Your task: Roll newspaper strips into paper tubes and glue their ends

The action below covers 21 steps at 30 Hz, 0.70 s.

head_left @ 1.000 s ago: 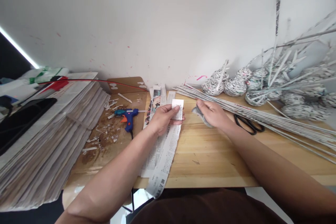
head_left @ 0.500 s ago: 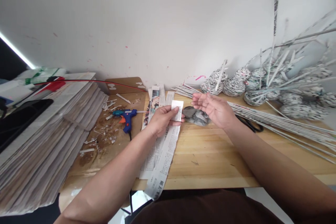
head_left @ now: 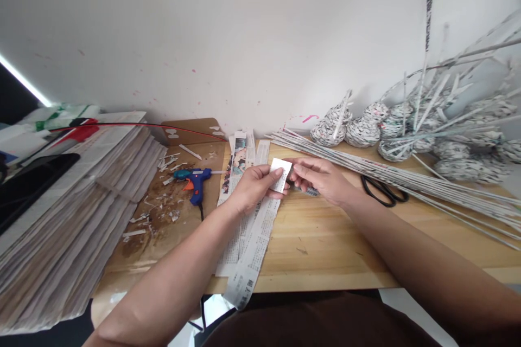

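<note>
Your left hand [head_left: 254,187] pinched a white paper piece [head_left: 284,165] over newspaper strips [head_left: 254,252], while your right hand [head_left: 325,178] was curled beside it, its grip on anything impossible to tell.

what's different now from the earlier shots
The right hand let go of the grey bundle, now partly hidden by that hand, then moved left, its fingers close to the left hand. The white paper slip, gripped in the left hand throughout, tilted slightly. The glue gun and newspaper strips stayed put.
</note>
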Motion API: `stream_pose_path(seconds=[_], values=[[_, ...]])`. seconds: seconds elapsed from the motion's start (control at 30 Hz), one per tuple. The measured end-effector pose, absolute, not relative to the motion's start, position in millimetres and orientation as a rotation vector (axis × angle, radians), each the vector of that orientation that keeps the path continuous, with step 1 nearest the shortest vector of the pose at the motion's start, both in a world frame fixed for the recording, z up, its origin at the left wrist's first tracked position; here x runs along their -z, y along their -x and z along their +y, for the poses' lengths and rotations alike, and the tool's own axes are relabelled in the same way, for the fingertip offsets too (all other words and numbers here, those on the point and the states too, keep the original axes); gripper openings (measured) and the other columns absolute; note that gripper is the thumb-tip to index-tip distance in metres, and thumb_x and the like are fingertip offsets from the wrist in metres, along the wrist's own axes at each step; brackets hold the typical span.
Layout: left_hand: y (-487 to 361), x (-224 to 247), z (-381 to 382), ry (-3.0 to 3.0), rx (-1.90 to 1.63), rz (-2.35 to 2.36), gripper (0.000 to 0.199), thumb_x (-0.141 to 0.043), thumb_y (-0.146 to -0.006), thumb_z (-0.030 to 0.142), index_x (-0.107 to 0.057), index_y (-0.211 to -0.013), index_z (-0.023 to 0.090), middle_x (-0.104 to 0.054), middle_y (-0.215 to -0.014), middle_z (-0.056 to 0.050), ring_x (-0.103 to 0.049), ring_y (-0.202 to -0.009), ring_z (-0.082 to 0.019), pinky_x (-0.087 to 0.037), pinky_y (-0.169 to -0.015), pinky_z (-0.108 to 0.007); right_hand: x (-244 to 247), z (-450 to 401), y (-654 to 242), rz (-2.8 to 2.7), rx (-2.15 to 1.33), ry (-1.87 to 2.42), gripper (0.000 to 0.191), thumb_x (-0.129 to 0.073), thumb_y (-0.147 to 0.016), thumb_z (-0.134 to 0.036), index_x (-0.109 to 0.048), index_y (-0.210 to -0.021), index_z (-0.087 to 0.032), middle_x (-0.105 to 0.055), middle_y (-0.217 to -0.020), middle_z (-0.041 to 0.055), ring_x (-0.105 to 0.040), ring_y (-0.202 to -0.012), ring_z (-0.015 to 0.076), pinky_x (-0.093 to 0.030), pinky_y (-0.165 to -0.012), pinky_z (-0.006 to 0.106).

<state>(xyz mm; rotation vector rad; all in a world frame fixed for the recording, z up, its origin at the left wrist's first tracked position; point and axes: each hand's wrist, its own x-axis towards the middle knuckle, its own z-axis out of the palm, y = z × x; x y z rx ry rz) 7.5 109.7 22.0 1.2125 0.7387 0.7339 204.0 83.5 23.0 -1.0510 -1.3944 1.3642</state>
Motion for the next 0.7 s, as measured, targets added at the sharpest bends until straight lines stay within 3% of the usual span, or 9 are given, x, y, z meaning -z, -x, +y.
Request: stream_pose_path(seconds=[0.1, 0.2, 0.7], values=[[-7.6, -20.3, 109.1, -1.256, -0.717, 0.730, 0.039, -0.067, -0.080, 0.048, -0.071, -0.098, 0.013, -0.070, -0.082, -0.007, -0.066, -0.071, -0.016, -0.057, -0.062, -0.026, -25.5, 82.9, -204.8, -1.532, -1.304, 1.075, 0.032, -0.063, -0.086, -0.045, -0.067, -0.076, -0.015, -0.059, -0.066, 0.0000, -0.050, -0.055, 0.0082, -0.037, -0.051, 0.021], [-7.4, -19.5, 108.2, -1.307, -0.690, 0.716, 0.041, -0.065, -0.081, 0.050, -0.070, -0.101, 0.014, -0.070, -0.085, -0.008, -0.066, -0.074, -0.016, -0.056, -0.063, -0.026, -26.4, 82.9, -204.4, -1.550, -1.289, 1.089, 0.035, -0.062, -0.087, -0.046, -0.064, -0.071, -0.014, -0.056, -0.062, -0.0008, -0.049, -0.056, 0.0084, -0.035, -0.051, 0.022], [-8.9, -19.0, 107.0, -1.446, -0.677, 0.765, 0.040, -0.061, -0.083, 0.051, -0.068, -0.094, 0.013, -0.069, -0.080, -0.007, -0.065, -0.071, -0.016, -0.055, -0.061, -0.025, -25.0, 82.8, -202.2, -1.530, -1.260, 1.167, 0.036, -0.063, -0.083, -0.049, -0.067, -0.074, -0.014, -0.054, -0.059, -0.0007, -0.047, -0.053, 0.0093, -0.032, -0.049, 0.023]])
